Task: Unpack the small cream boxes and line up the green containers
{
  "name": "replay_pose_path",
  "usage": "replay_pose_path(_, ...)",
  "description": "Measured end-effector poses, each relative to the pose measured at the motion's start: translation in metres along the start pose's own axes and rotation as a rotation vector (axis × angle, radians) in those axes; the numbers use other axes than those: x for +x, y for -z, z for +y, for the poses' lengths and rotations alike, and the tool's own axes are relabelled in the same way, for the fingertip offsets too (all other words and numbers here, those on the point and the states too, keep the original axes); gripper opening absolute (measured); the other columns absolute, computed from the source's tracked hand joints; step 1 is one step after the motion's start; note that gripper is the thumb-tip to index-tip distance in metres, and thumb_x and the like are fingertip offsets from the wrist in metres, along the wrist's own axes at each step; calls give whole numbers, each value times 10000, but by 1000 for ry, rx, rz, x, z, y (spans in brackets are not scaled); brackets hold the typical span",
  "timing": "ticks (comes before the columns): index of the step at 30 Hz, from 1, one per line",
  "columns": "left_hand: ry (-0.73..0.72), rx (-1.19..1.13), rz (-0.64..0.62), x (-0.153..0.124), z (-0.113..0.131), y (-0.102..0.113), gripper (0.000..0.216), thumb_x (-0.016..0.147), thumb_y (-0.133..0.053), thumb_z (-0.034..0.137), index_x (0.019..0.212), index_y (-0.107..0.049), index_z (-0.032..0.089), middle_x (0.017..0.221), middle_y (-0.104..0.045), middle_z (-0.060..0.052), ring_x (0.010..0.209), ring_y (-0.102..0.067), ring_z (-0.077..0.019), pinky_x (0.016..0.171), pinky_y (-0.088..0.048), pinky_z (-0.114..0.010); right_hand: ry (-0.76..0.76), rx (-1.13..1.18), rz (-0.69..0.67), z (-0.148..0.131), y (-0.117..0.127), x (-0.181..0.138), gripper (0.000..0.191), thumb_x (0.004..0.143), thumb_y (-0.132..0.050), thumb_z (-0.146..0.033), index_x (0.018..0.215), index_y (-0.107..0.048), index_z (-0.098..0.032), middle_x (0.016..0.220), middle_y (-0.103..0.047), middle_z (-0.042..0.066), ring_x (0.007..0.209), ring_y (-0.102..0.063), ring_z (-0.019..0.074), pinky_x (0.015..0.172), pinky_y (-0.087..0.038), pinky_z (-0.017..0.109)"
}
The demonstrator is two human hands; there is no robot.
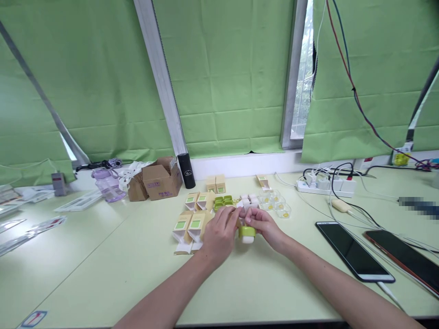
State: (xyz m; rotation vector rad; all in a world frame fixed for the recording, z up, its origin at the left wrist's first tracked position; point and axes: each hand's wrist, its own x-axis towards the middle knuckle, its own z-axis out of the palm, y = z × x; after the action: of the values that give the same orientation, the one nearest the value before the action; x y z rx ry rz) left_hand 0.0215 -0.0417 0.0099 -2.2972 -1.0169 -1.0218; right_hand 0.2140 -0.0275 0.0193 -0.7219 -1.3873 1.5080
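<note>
Both my hands meet at the middle of the pale green table (pixel 103 256). My left hand (pixel 221 234) and my right hand (pixel 265 226) together hold a small green-and-white item (pixel 247 234) just above the tabletop. To the left of my left hand lie several small tan cartons with green labels (pixel 190 225), some with open flaps. Behind my hands sit green parts (pixel 223 201), small white pieces (pixel 249 198) and clear plastic shells (pixel 278 204).
Brown cardboard boxes (pixel 160 182), a black cylinder (pixel 186 170) and a purple bottle (pixel 108 183) stand at the back left. A white power strip (pixel 325 185) with cables lies at the back right. Two phones (pixel 353 250) (pixel 408 258) lie at the right.
</note>
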Motion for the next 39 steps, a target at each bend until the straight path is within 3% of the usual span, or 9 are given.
replay_pose_path(5, -28, 7, -31, 1, 0, -1, 499, 1007, -455, 139, 1495, -508, 228, 1284, -659, -156, 1208, -625, -304, 948, -593, -456, -65, -21, -45, 4, -1, 2, 520, 646, -884, -610, 735, -552, -221, 649, -644, -31, 579, -601, 140, 530, -486, 247)
replay_pose_path(12, 104, 106, -36, 1, -15, 3, 589, 957, -519, 85, 1525, -466, 230, 1297, -650, -146, 1247, -589, -323, 921, -586, -453, -18, -147, 132, -8, 27, 10, 428, 647, -854, -544, 733, -597, -212, 799, -790, 73, 581, -660, 182, 472, -482, 266)
replay_pose_path(18, 200, 145, -11, 0, -22, 7, 599, 940, -566, 104, 1518, -466, 228, 1278, -648, -144, 1213, -604, -315, 841, -587, -402, 18, -702, 182, -10, 38, 1, 136, 764, -706, -296, 670, -632, -231, 689, -758, 35, 560, -633, 180, 472, -371, 250)
replay_pose_path(20, 219, 129, -12, 1, -22, 7, 605, 939, -585, 129, 1522, -457, 224, 1274, -646, -147, 1204, -603, -316, 835, -587, -401, 72, -915, 214, -8, 35, -2, 130, 752, -690, -202, 635, -647, -238, 619, -717, 16, 542, -606, 171, 488, -330, 254)
replay_pose_path(23, 274, 58, -3, 0, -20, 5, 620, 933, -612, 153, 1527, -447, 225, 1277, -639, -144, 1207, -594, -315, 884, -581, -426, 111, -1038, 207, -5, 29, -5, 164, 733, -686, -129, 623, -654, -246, 567, -681, 0, 528, -588, 169, 503, -310, 260)
replay_pose_path(27, 405, -133, 30, -2, -19, 0, 629, 927, -655, 200, 1521, -458, 264, 1322, -623, -117, 1249, -570, -315, 1034, -526, -518, 100, -952, 125, -5, 27, -6, 147, 758, -690, -152, 648, -665, -247, 627, -720, 4, 564, -631, 176, 515, -347, 257)
replay_pose_path(31, 614, -440, 127, 0, -20, -4, 590, 935, -663, 262, 1498, -487, 281, 1401, -579, -123, 1338, -537, -313, 1066, -520, -522, 73, -611, 23, -10, 30, -3, 122, 807, -715, -295, 720, -664, -227, 783, -788, 45, 744, -741, 231, 613, -503, 294)
replay_pose_path(35, 747, -858, 217, 6, -18, -2, 634, 952, -665, 342, 1525, -401, 276, 1399, -581, -131, 1316, -579, -268, 1007, -569, -426, 180, -403, 85, -14, 29, 2, 271, 872, -692, -480, 832, -660, -214, 955, -797, 85, 882, -749, 245, 747, -569, 346)
replay_pose_path(39, 810, -1141, 258, 8, -19, -4, 673, 917, -721, 432, 1470, -388, 244, 1396, -617, -146, 1293, -615, -262, 1016, -556, -395, 294, -474, 151, -7, 27, 6, 282, 927, -651, -498, 936, -698, -220, 1044, -786, 81, 957, -732, 239, 879, -561, 388)
